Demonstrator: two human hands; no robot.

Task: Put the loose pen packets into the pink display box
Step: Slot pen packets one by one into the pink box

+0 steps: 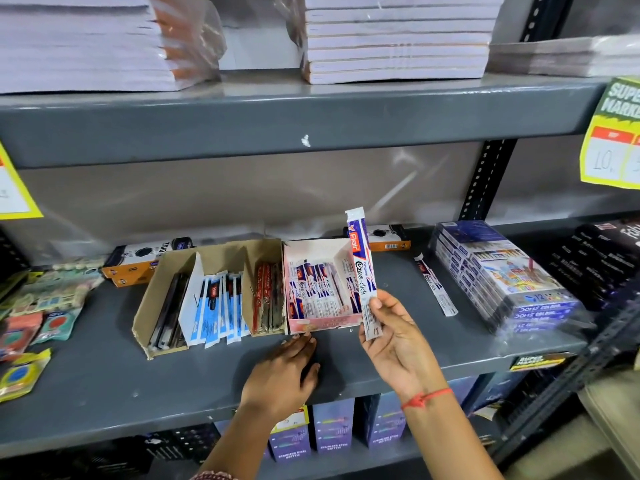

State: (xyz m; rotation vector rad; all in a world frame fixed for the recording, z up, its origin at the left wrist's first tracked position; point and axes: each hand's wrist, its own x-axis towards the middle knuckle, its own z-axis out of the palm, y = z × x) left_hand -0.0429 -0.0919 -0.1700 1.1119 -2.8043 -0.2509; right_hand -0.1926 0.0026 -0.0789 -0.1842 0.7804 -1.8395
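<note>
Head cam: pink display box (325,325) already holds several packets. Right hand (391,337) pinches one pen packet (362,268) upright beside it, left hand (284,372) rests flat and empty. Another loose packet (434,285) waits on the shelf (104,386), so not done I reckon.

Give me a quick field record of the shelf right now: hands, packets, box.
right hand: holds one pen packet upright, just right of the pink display box
left hand: flat on the shelf, fingertips at the box's front edge, holding nothing
pink display box: open, several packets already inside
loose packet on shelf: one, lying to the right of the box
brown cardboard box: left of the pink box, holds other pens
</note>
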